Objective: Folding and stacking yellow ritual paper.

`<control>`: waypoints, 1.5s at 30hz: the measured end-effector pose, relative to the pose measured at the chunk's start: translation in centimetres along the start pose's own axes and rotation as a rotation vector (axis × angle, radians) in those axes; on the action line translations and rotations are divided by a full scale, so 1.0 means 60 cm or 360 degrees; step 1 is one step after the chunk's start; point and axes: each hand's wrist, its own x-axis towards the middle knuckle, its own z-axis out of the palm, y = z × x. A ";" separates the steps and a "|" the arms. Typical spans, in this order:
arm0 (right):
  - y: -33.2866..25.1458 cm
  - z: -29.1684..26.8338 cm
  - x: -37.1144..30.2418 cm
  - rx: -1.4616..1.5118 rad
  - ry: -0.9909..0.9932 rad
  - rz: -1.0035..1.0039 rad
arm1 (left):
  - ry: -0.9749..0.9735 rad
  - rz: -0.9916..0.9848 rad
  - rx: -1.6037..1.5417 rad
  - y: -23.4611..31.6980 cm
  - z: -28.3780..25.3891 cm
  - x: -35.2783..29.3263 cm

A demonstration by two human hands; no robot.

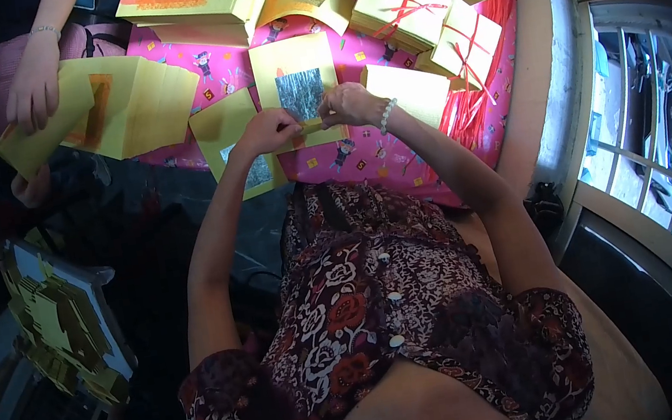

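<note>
Here the left hand (272, 130) and the right hand (349, 106) both pinch the curled near edge of a yellow sheet (292, 53), its silver square (301, 93) facing up, right there on the pink-covered table (356, 156)! Beyond the right hand sit bundles bound in red ribbon (412, 6), while off to the left a co-worker's hand (33, 94) grips yellow paper (129, 110).

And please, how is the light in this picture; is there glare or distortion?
Head view: glare washes out the pale paper beside the right hand; head view: the window is bright, while the lower left sinks into darkness; head view: corners go black, and the window looks tilted, probably fisheye distortion.
</note>
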 end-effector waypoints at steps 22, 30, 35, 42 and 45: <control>0.031 -0.056 -0.018 0.0854 0.0743 0.0263 | 0.0936 -0.0112 -0.0131 -0.022 -0.042 0.031; 0.042 0.001 0.055 0.0443 0.0944 0.0844 | 0.1179 -0.0235 0.0081 -0.041 -0.021 0.054; 0.043 -0.004 0.072 0.0481 0.0904 0.0957 | 0.1209 -0.0354 0.0060 -0.015 -0.023 0.061; 0.037 -0.010 0.078 0.0596 0.0823 0.1091 | 0.1349 -0.0077 0.0474 -0.013 -0.017 0.068; 0.040 -0.011 0.082 0.0611 0.0824 0.1129 | 0.1257 -0.0267 0.0355 -0.016 -0.009 0.067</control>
